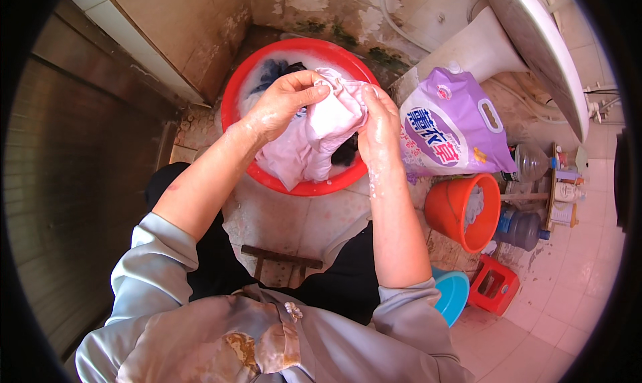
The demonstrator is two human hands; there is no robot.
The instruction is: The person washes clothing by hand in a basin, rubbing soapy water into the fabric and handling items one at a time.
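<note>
A wet, pale pink garment is stretched between my two hands over a round red plastic basin. On one side my left hand pinches the cloth between thumb and fingers. My right hand grips its other edge. The garment's lower part hangs down into the basin, where sudsy water surrounds dark clothes. Suds cling to my right wrist.
A purple detergent bag stands right of the basin, beside a sink pedestal. Further right are an orange bucket holding grey cloth, large plastic bottles, a blue basin and a red stool. A metal door is at left.
</note>
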